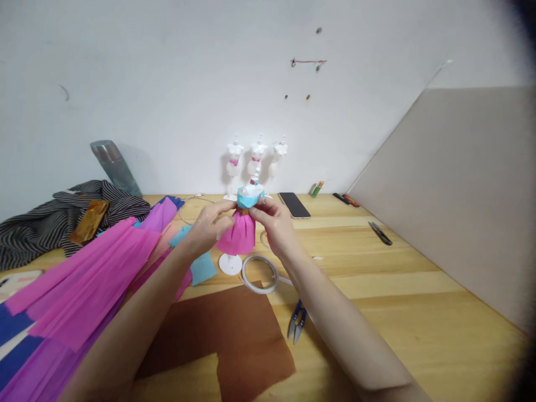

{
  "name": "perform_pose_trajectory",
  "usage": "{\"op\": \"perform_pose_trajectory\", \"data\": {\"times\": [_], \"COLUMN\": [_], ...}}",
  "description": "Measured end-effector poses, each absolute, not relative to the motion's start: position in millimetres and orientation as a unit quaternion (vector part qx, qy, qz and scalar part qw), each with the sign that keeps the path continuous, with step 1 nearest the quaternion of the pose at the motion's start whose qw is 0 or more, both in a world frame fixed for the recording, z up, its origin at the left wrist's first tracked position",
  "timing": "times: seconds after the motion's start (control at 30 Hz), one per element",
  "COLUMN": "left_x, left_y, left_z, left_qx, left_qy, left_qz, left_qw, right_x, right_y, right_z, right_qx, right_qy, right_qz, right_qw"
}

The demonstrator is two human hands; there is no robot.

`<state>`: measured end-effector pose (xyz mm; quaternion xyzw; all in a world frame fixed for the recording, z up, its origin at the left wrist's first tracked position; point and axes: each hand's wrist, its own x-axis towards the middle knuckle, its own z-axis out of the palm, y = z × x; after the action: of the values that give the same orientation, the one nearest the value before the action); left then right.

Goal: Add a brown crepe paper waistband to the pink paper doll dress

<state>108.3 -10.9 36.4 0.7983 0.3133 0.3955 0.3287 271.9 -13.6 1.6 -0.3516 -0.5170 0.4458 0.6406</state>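
Note:
A small white mannequin on a round base (230, 264) stands on the wooden table (419, 301). It wears a pink crepe-paper skirt (239, 234) and a light blue paper bodice (250, 196). My left hand (207, 228) pinches the figure at the waist from the left. From the right, my right hand (274, 223) pinches the same waist, fingertips on the blue paper's lower edge. Both hands are closed on the dressed mannequin.
Three bare white mannequins (255, 162) stand by the wall. A tape roll (259, 274), blue thread snips (296, 324) and brown paper (234, 335) lie near me. Pink, purple and blue crepe sheets (84, 285) cover the left. A phone (293, 205), black snips (380, 233), striped cloth (54, 218) also lie around.

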Motion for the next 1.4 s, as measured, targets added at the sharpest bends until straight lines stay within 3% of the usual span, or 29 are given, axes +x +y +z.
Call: {"op": "perform_pose_trajectory", "data": {"times": [0.4,0.73,1.0,1.4], "left_x": [99,90,88,100], "left_y": [6,17,18,7], "left_z": [27,16,16,21], "left_qx": [0.699,0.746,0.729,0.733], "left_qy": [0.268,0.251,0.263,0.260], "left_qz": [0.424,0.369,0.399,0.421], "left_qw": [0.510,0.494,0.490,0.467], "right_x": [272,271,275,263], "right_y": [-15,-20,-23,-29], "right_z": [5,7,6,5], "right_qx": [-0.318,-0.361,-0.361,-0.425], "right_qy": [-0.529,-0.541,-0.587,-0.582], "right_qz": [0.508,0.450,0.425,0.311], "right_qw": [0.600,0.612,0.587,0.620]}}
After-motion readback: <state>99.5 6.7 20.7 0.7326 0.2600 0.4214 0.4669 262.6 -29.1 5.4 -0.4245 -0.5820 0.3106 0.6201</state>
